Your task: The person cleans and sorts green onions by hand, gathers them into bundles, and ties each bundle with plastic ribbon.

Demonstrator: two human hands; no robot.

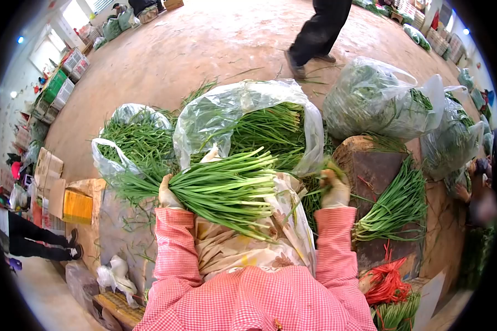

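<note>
My left hand [170, 193] is closed round a large bunch of green stalks [226, 190], whose pale ends point right above my cloth-covered lap [232, 245]. My right hand [335, 190], in a pale glove, is curled beside a few loose green leaves; its fingers are partly blurred. Behind the bunch stands an open clear bag [201, 124] with more stalks. Another open bag [107, 151] of greens is to its left. A separate pile of stalks [395, 204] lies on the dark board to the right of my right hand.
Full plastic bags [370, 99] stand at the back right. Red ties [389, 281] lie at the lower right. A yellow box [77, 207] is at the left. One person [320, 33] is at the back, another [38, 237] at the left. Another person's hand [463, 192] shows far right.
</note>
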